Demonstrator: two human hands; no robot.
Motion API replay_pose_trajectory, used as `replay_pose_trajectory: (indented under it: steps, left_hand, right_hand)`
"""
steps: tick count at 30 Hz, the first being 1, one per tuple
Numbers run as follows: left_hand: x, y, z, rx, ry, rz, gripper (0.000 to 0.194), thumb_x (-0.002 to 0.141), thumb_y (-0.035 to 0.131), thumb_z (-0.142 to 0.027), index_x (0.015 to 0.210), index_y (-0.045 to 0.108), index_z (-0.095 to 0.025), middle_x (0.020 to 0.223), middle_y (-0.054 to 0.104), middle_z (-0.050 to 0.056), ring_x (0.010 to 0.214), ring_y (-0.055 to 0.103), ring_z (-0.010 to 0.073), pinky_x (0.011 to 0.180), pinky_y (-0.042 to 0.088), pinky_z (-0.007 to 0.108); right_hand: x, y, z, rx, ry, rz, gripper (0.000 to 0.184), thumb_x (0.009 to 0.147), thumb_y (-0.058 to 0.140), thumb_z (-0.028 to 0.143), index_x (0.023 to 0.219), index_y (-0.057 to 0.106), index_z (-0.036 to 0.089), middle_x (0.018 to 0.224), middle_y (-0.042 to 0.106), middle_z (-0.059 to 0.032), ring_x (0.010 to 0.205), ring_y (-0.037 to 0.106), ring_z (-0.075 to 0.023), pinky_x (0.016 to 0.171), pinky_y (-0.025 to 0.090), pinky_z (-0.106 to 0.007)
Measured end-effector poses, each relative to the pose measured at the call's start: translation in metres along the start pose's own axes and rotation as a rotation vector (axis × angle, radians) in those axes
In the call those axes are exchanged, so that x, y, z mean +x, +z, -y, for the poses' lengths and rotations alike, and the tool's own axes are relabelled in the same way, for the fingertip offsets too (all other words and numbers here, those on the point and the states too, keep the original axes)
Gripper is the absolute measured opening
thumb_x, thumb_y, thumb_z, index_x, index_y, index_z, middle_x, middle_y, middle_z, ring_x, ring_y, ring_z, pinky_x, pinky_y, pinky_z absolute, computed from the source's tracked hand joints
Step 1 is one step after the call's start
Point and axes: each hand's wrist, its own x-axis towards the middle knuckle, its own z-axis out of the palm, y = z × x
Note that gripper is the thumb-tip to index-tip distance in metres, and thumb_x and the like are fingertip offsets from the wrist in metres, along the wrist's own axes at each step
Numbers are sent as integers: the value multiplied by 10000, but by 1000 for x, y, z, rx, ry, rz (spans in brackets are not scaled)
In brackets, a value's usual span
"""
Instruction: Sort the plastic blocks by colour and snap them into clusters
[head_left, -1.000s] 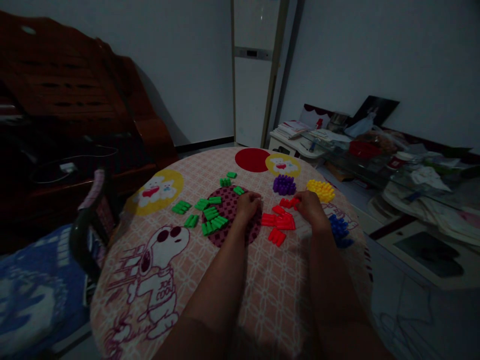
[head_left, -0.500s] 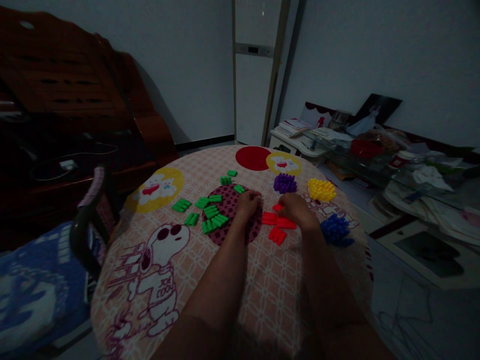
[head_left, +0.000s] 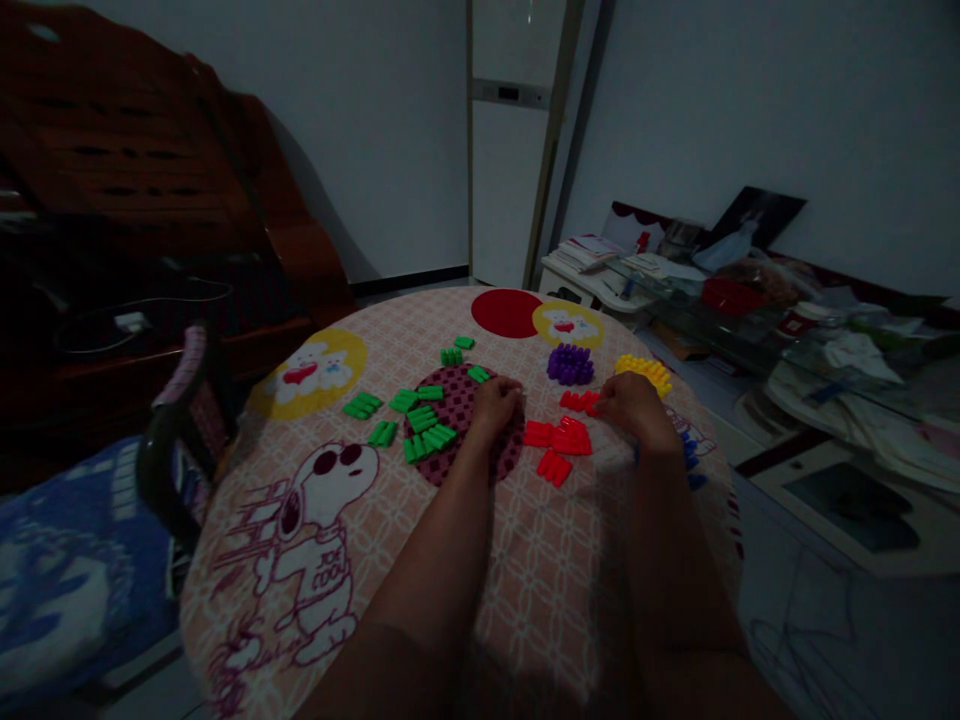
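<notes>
On the patterned table, my left hand (head_left: 495,405) rests with its fingers curled together; what they may hold is hidden. Small green ribbed plastic blocks (head_left: 421,418) lie in groups to its left, one right beside its fingertips. My right hand (head_left: 634,408) is closed at the right end of a row of red plastic pieces (head_left: 579,402), gripping it. Other red blocks (head_left: 556,437) lie between my two hands. Beyond my right hand stand a purple cluster of pegs (head_left: 570,365) and a yellow cluster (head_left: 646,371). A blue cluster (head_left: 691,458) is partly hidden behind my right wrist.
A round table with a printed tablecloth (head_left: 420,560) holds everything. At left are a chair (head_left: 180,430) with a blue cushion and a wooden bench (head_left: 135,200). On the right stands a cluttered glass-topped cabinet (head_left: 757,310). A tall white unit (head_left: 506,180) stands at the back.
My right hand has moved right with a row of red pieces, away from the other red blocks, and now covers part of the blue and yellow clusters. My left hand stays put.
</notes>
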Motion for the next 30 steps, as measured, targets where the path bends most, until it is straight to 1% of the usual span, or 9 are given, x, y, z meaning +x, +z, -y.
replay_pose_trajectory:
  steps: [3,5,7,11,14,18,20,23,30]
  left_hand:
    - [-1,-1,-1,0,8,-4,159,768,607,-101,834,746,-143,793,751,46,725,673,164,740,534,277]
    - [-1,-1,-1,5,9,-3,159,771,609,-103,838,748,-141,799,753,48,733,677,167,737,531,277]
    - [-2,-2,-2,12,3,0,159,771,611,-101,838,749,-142,796,754,47,729,678,169,730,530,275]
    - [-2,-3,-3,9,-8,4,159,773,615,-104,844,751,-146,792,754,43,711,673,165,713,525,267]
    - [-2,-2,-4,5,-16,5,159,782,611,-105,855,750,-132,800,754,55,719,675,167,728,528,271]
    - [-2,-2,-5,15,-7,4,153,780,616,-98,850,750,-122,811,756,65,762,684,176,779,537,287]
    - [-2,-3,-5,12,0,3,150,779,619,-101,849,750,-124,829,758,67,774,686,177,788,540,291]
    - [-1,-2,-3,5,6,3,152,783,615,-107,850,750,-127,848,759,69,774,685,176,787,542,295]
    - [0,-1,0,5,4,0,161,786,605,-107,864,743,-130,851,755,62,762,677,167,766,531,282]
  right_hand:
    - [4,10,6,-65,-22,25,181,800,670,193,906,795,115,903,763,-151,879,704,-224,762,476,-259]
    - [4,12,9,-87,-19,35,196,815,655,189,932,790,108,916,761,-161,899,703,-231,774,478,-265]
    - [4,10,10,-96,-11,38,194,821,650,188,936,785,109,939,759,-166,918,702,-238,769,477,-269]
    - [0,-2,10,-113,-20,2,216,845,604,179,947,780,106,977,753,-181,948,698,-251,776,474,-280]
    - [-4,-4,18,-117,-43,35,247,860,571,155,992,772,96,963,750,-187,936,700,-251,773,467,-289]
    - [-7,13,35,-149,-130,94,245,875,584,157,1064,735,111,1011,738,-178,1005,686,-254,795,451,-291]
    - [-8,25,41,-174,-188,84,248,885,578,148,1096,706,119,1081,719,-174,1064,662,-249,828,443,-288]
    - [-8,37,42,-204,-232,59,247,905,544,137,1118,669,120,1140,690,-171,1097,633,-242,866,432,-287]
    - [-5,43,40,-194,-267,81,245,910,507,130,1083,681,130,1137,685,-168,1093,626,-255,855,439,-301]
